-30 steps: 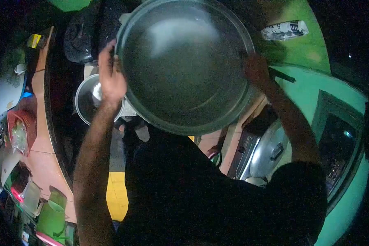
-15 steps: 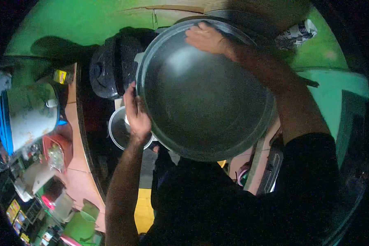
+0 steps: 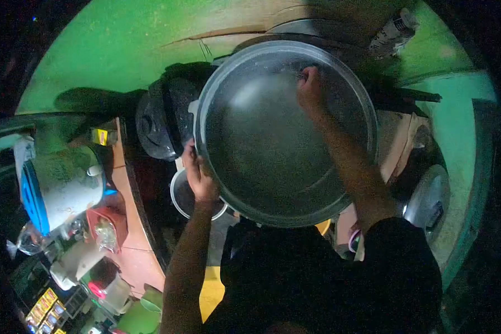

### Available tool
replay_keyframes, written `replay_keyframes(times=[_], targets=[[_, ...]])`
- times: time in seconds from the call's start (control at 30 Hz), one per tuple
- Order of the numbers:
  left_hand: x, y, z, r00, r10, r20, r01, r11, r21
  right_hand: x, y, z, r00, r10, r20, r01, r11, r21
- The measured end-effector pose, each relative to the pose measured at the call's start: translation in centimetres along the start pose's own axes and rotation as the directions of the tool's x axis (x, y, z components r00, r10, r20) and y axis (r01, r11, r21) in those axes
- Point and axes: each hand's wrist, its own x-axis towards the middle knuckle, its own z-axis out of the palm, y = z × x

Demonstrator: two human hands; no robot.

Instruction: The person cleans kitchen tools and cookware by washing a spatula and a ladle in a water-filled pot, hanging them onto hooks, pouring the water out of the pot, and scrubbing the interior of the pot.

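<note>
A large round metal basin (image 3: 261,145) fills the middle of the view, its inside facing me. At its left rim, my left hand (image 3: 200,178) grips the edge, with fingers on the outer side. My right hand (image 3: 310,89) is over the upper inside of the basin with its fingers curled; whatever it may hold is too dark to make out. Below my left hand, a smaller round pot (image 3: 182,195) is partly hidden by the hand and basin.
To the left are a dark lidded container (image 3: 167,119), a white drum with a blue rim (image 3: 67,186) and a red basket (image 3: 119,222). A printed bag (image 3: 392,36) lies at the upper right, and a metal lid (image 3: 428,195) stands at the right.
My right hand went from the basin's right rim to its upper inside, first with spread fingers, now curled. My left hand stays at the left rim. The whole view has shifted.
</note>
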Motion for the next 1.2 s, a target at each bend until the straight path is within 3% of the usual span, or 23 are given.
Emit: replay_keyframes(times=[0.03,0.07,0.1,0.13,0.23,0.3,0.37,0.4,0.47,0.5,0.53,0.57,0.6,0.63,0.67,0.73,0.87,0.97,1.0,1.03,1.07,1.13,1.2], targets=[[0.1,0.8,-0.1,1.000,0.013,0.020,-0.012,1.000,-0.018,0.6,-1.3,0.6,1.000,0.010,-0.014,-0.009,1.000,0.014],[0.1,0.6,-0.1,0.999,-0.034,0.039,0.037,0.995,-0.094,1.1,-2.9,1.2,0.922,0.381,-0.064,-0.343,0.884,0.317],[0.0,0.4,-0.2,0.995,-0.079,0.062,0.089,0.982,-0.169,1.7,-4.6,1.8,0.719,0.695,0.006,-0.564,0.578,0.590],[0.2,1.7,0.0,0.995,-0.068,0.077,0.079,0.987,-0.141,2.3,-6.3,3.4,0.623,0.782,0.016,-0.583,0.451,0.676],[0.3,1.6,0.2,0.993,-0.074,0.093,0.098,0.950,-0.296,2.3,-10.7,14.6,0.723,0.616,-0.311,-0.332,0.706,0.626],[0.3,0.5,0.2,0.996,-0.060,0.068,0.076,0.962,-0.261,-2.8,-18.5,12.8,0.777,0.497,-0.386,-0.216,0.786,0.579],[0.5,-0.6,0.1,0.998,-0.050,0.034,0.056,0.972,-0.230,-7.3,-20.3,10.8,0.928,0.356,-0.112,-0.215,0.756,0.618],[0.5,-0.9,0.2,0.999,-0.033,0.015,0.036,0.965,-0.259,-6.9,-20.2,10.2,0.926,0.359,-0.117,-0.214,0.754,0.620],[0.4,-0.8,0.1,1.000,-0.018,0.000,0.017,0.957,-0.288,-5.9,-18.4,8.9,0.845,0.339,0.413,-0.530,0.434,0.729],[0.4,0.1,-0.1,0.994,-0.083,0.072,0.101,0.947,-0.306,-4.0,-13.7,11.7,0.985,-0.049,0.164,-0.084,0.698,0.711],[0.4,0.6,0.0,0.988,-0.112,0.107,0.141,0.940,-0.312,-2.1,-8.4,14.5,0.877,-0.481,-0.017,0.409,0.726,0.553],[0.3,1.2,0.0,0.980,-0.142,0.143,0.181,0.932,-0.315,0.1,-7.4,10.6,0.973,-0.081,0.216,0.017,0.959,0.283],[0.4,1.6,0.1,0.984,-0.097,0.148,0.139,0.942,-0.306,2.0,-6.3,5.2,0.925,0.117,0.362,-0.237,0.921,0.310],[0.4,1.8,0.1,0.986,-0.053,0.156,0.098,0.951,-0.294,1.2,-5.6,1.4,0.912,0.393,0.119,-0.410,0.890,0.200],[0.3,0.6,-0.4,0.986,-0.068,0.149,0.104,0.964,-0.246,1.1,-2.4,-0.5,0.895,0.416,0.160,-0.442,0.776,0.450],[0.5,1.1,-0.4,0.987,-0.060,0.152,0.091,0.974,-0.207,0.7,1.8,0.5,0.881,0.472,-0.044,-0.384,0.765,0.516],[0.6,1.3,0.0,0.992,0.001,0.127,0.030,0.971,-0.236,-0.1,-3.9,9.7,0.907,0.411,-0.093,-0.397,0.907,0.141],[0.5,-0.4,-0.2,0.991,-0.099,0.088,0.115,0.970,-0.214,-2.7,-9.7,15.7,0.970,0.046,0.240,0.013,0.971,-0.240],[0.5,0.0,-0.1,0.996,-0.045,0.084,0.056,0.988,-0.144,-3.5,-10.0,17.8,0.980,-0.017,0.197,0.038,0.994,-0.104],[0.5,-0.4,-0.3,0.995,-0.041,0.090,0.053,0.988,-0.144,-4.4,-10.8,17.6,0.984,0.066,-0.168,0.014,0.899,0.437],[0.4,-0.7,-0.5,0.992,-0.067,0.105,0.087,0.975,-0.204,-3.8,-10.3,17.0,0.983,0.069,-0.172,0.013,0.899,0.438],[0.4,-0.7,-0.4,0.988,-0.086,0.125,0.117,0.956,-0.268,-0.4,-7.1,12.6,0.986,0.033,0.166,-0.055,0.991,0.126],[0.6,0.4,-0.1,0.990,-0.013,0.137,0.050,0.961,-0.271,0.6,-3.2,7.0,0.992,0.116,0.057,-0.127,0.954,0.272]])
